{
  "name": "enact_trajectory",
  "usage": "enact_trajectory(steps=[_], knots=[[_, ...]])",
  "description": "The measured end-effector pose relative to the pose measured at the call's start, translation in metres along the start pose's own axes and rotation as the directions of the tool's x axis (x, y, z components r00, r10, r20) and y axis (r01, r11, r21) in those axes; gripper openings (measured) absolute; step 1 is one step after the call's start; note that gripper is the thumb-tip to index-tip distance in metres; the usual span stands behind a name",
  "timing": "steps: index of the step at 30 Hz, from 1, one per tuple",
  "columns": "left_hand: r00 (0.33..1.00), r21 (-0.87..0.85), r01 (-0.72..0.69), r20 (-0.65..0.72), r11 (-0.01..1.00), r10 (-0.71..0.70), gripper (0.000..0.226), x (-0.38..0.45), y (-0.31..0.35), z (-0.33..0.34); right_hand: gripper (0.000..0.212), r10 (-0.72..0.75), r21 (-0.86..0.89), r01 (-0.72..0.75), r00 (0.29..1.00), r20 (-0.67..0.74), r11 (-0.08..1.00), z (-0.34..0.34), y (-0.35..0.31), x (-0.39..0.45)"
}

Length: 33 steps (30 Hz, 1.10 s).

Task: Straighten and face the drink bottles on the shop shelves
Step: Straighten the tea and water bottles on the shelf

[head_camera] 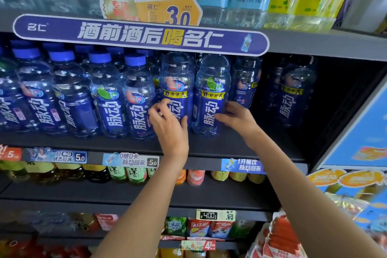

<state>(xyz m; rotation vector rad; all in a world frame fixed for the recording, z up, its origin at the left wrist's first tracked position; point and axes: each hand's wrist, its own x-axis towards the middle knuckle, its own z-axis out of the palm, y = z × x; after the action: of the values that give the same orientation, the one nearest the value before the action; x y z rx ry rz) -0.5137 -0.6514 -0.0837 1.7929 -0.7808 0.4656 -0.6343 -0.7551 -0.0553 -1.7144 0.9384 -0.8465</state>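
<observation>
The left hand (pixel 167 119) grips a tall clear blue-labelled peach drink bottle (pixel 177 81). The right hand (pixel 234 116) seemingly curls round the matching lime-labelled bottle (pixel 211 94) beside it.

On the middle shelf (pixel 209 146) two large bottles (pixel 177 81) (pixel 212 90) stood side by side at the front, a row of smaller bottles (pixel 109 98) at their nine o'clock, two more large bottles (pixel 293 92) set further back at three o'clock, and tea bottles (pixel 136 174) on the shelf below.

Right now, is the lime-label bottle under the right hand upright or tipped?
Upright. The lime-label bottle stands on its base on the shelf, label facing out; the right hand grips its side.
</observation>
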Motion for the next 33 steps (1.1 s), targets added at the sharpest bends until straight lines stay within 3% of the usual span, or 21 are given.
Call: enact_trajectory(steps=[2,4,7,12,14,17,19,21,26,33], knots=[[0.999,-0.03,0.037,-0.006,0.999,-0.037,0.056,0.0,0.003,0.003,0.042,-0.041,0.007,0.044,0.98,-0.197,0.999,-0.015,0.01,0.004],[0.999,-0.027,0.041,-0.011,0.999,-0.041,0.054,-0.002,0.004,0.005,0.052,-0.068,-0.034,0.06,0.932,-0.355,0.998,-0.027,0.017,0.015],[1.0,0.039,-0.016,-0.016,0.999,0.017,0.054,-0.002,0.0,0.005,0.074,-0.007,-0.081,-0.023,0.935,-0.354,0.996,-0.034,0.013,0.037],[0.99,0.102,-0.124,-0.047,0.987,0.13,0.05,-0.011,-0.001,0.0,0.065,0.122,0.149,-0.088,0.963,-0.238,0.985,-0.031,0.011,0.069],[0.975,0.093,-0.22,0.006,0.971,0.221,0.052,-0.019,0.001,0.003,0.064,0.088,0.051,-0.075,0.929,-0.36,0.996,-0.023,0.016,0.071],[0.958,0.148,-0.26,0.163,0.954,0.236,0.061,-0.023,0.012,0.012,0.068,-0.018,-0.156,-0.083,0.831,-0.557,0.984,-0.005,0.026,0.055],[0.954,0.253,-0.234,0.246,0.939,0.172,0.066,-0.02,0.022,0.019,0.073,-0.072,-0.192,-0.041,0.835,-0.545,0.981,-0.002,0.029,0.046],[0.952,0.299,-0.199,0.283,0.933,0.112,0.071,-0.018,0.029,0.022,0.088,-0.058,-0.205,-0.042,0.886,-0.459,0.978,-0.013,0.033,0.046],[0.938,0.231,-0.102,0.346,0.968,0.016,0.07,-0.021,0.033,0.026,0.106,-0.007,-0.352,-0.073,0.975,-0.222,0.933,-0.041,0.026,0.065],[0.932,0.238,-0.09,0.363,0.967,-0.003,0.069,-0.02,0.033,0.024,0.102,-0.012,-0.43,-0.129,0.951,-0.31,0.894,-0.022,0.016,0.063]])
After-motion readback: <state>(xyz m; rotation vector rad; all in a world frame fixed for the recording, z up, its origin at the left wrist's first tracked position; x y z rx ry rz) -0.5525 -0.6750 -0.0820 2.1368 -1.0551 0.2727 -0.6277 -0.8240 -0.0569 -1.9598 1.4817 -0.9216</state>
